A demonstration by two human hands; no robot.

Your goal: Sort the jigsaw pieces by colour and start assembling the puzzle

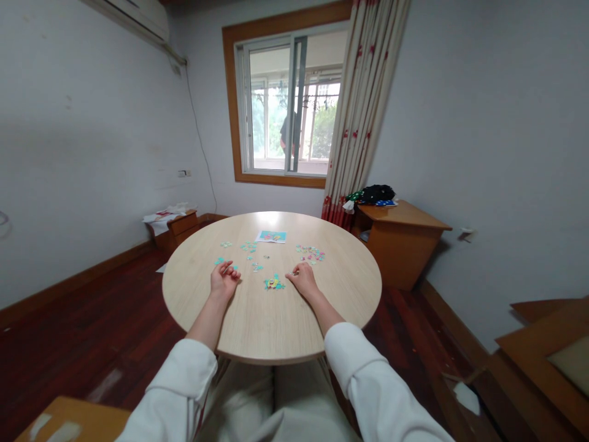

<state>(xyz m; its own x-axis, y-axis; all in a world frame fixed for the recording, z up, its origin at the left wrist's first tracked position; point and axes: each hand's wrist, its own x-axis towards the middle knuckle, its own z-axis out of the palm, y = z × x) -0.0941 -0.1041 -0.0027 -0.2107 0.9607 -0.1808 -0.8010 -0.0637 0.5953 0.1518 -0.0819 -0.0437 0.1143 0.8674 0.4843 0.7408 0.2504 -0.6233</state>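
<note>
A small joined patch of jigsaw puzzle point(274, 282), yellow and turquoise, lies on the round table between my hands. Just right of it, my right hand point(304, 280) is pinched at the fingertips on what looks like a small puzzle piece, mostly hidden by the fingers. My left hand point(224, 279) rests palm up with its fingers loosely curled and apart, holding nothing. Turquoise loose pieces point(249, 246) are scattered beyond the left hand, some close to its fingertips. Past my right hand sits a cluster of pink and multicoloured pieces point(311, 253).
A printed picture sheet point(272, 237) lies near the far side of the round wooden table point(350, 288). A brown desk point(400, 239) with dark cloth on top stands behind to the right. A low wooden cabinet point(183, 226) is at the left; a person point(289, 132) shows through the window.
</note>
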